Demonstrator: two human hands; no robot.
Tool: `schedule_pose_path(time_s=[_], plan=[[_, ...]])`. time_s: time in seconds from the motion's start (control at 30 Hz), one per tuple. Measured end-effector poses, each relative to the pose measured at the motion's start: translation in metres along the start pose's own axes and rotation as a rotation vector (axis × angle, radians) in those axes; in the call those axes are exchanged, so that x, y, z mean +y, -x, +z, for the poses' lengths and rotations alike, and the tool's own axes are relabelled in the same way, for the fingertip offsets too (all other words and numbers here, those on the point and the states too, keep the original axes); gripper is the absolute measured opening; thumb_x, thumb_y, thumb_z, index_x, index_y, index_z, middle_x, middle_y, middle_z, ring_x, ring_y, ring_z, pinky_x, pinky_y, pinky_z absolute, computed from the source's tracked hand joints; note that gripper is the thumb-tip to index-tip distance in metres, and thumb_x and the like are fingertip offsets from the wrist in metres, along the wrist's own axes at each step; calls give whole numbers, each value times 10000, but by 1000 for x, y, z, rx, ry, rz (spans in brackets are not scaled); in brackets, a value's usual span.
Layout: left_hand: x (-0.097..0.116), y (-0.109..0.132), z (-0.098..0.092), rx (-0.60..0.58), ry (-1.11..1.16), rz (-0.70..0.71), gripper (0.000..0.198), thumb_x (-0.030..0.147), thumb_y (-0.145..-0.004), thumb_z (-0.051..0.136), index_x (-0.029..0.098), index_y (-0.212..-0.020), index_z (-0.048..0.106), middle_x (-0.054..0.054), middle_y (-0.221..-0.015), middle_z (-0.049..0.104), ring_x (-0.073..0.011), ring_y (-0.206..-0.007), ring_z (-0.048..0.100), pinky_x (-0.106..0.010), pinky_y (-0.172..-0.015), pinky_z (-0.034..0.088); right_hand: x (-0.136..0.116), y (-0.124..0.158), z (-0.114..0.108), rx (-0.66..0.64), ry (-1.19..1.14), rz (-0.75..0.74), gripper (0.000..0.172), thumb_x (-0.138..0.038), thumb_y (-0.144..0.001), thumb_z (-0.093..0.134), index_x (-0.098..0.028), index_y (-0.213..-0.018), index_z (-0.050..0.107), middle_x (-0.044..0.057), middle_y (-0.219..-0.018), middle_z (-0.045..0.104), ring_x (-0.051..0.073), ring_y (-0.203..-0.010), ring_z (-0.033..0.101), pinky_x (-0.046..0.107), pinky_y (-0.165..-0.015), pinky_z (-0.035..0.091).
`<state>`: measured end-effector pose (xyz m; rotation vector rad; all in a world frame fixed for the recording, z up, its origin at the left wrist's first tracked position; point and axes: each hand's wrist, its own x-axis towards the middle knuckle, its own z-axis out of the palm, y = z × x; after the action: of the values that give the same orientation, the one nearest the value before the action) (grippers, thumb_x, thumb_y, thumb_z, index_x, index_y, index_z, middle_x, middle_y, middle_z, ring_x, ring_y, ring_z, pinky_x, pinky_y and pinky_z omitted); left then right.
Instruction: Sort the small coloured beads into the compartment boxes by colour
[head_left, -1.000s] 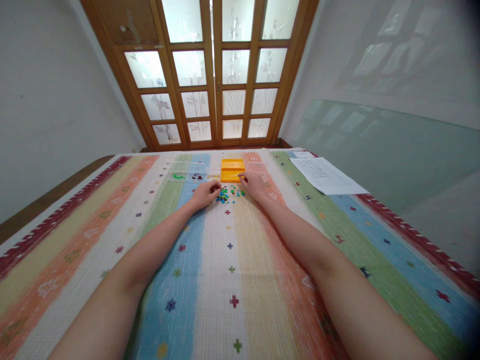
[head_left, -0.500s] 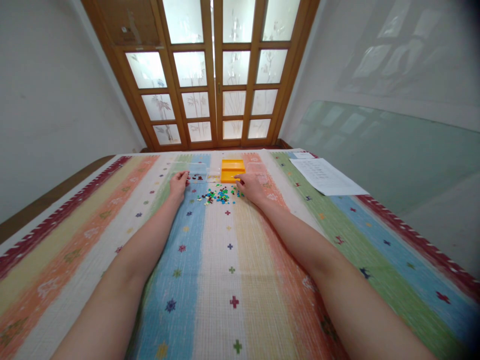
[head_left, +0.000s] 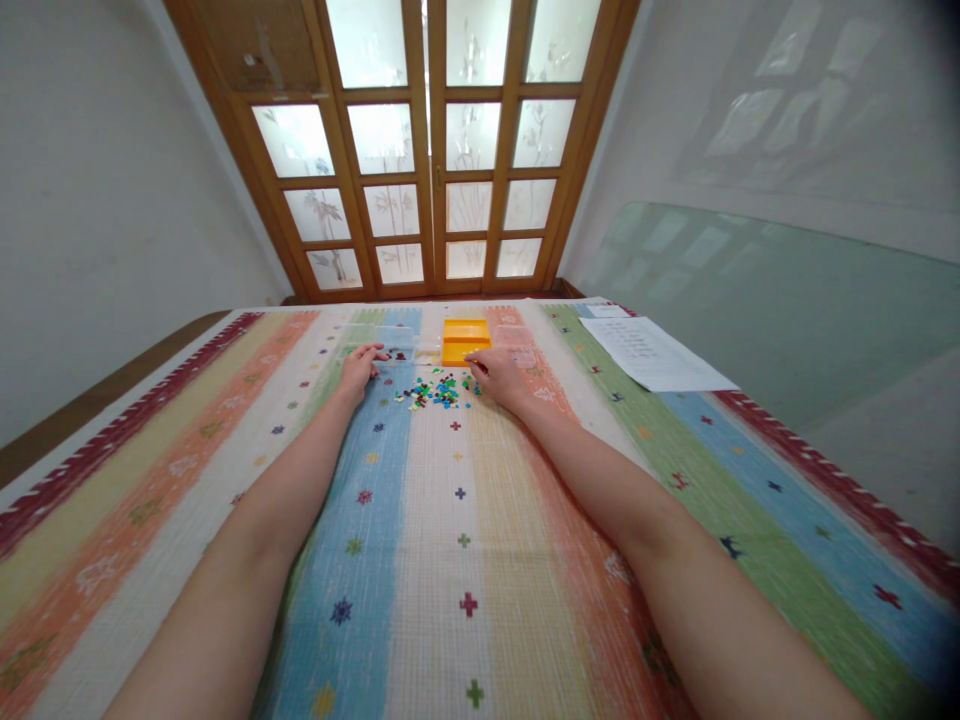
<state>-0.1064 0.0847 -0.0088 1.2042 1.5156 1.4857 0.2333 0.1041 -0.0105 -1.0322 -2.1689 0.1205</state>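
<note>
While R hand (head_left: pixel 499 376) is at yel. box (head_left: pixel 466 329), paper (head_left: pixel 656 355) txt's illegible.

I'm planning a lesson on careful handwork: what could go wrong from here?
A passing hand could scatter the loose pieces on the cloth. The right hand, at the yellow tray, might nudge it. The left hand, at the clear tray, might disturb its dark red pieces.

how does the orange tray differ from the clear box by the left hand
The orange tray is solid orange; the clear box is see-through. Dark red pieces show in the clear box; none are visible in the orange tray. Both lie on the striped cloth.
</note>
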Motion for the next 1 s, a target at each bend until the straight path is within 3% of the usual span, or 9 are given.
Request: schedule_pose_path(time_s=[0.1,0.2,0.37,0.53,0.67,1.0], plan=[[5,3,-6,-118,-112,14,293,464,-907,728,177,-968,722,-19,-763,654,-120,-593,431,-298,-602,380,1,0,2,3,-1,-17,213,-194,-1010,622,-207,-1098,815,95,-1089,815,247,-1023,731,368,-949,514],[15,9,-12,-325,-174,26,266,450,-827,813,206,-852,711,4,-661,582,-140,-606,462,-294,-592,371,3,1,4,6,-2,-32,205,-197,-1016,619,-208,-1079,813,93,-1070,810,244,-1010,725,358,-933,507],[33,19,-16,-710,-305,64,258,360,-726,878,189,-781,692,-10,-691,652,-153,-668,517,-280,-622,404,5,1,6,-1,6,-57,222,-181,-1017,598,-213,-1070,812,86,-1067,806,241,-998,716,351,-922,500],[35,15,-18,-836,-422,110,187,324,-759,782,166,-825,707,-3,-681,656,-144,-672,502,-256,-627,388,8,1,9,13,8,-68,213,-188,-1021,607,-223,-1066,812,73,-1025,805,234,-959,713,344,-906,493],[28,8,-20,-938,-557,126,245,293,-734,738,156,-938,743,-9,-766,678,-150,-693,534,-264,-645,397,9,1,11,17,-15,-71,193,-179,-1009,634,-229,-1061,812,70,-1018,805,234,-954,714,336,-890,495],[17,4,-18,-970,-581,179,274,314,-732,749,164,-960,771,-10,-802,687,-153,-715,567,-257,-653,421,10,2,12,27,-16,-98,198,-180,-1010,623,-228,-1067,807,71,-1027,808,237,-954,718,346,-882,500]])
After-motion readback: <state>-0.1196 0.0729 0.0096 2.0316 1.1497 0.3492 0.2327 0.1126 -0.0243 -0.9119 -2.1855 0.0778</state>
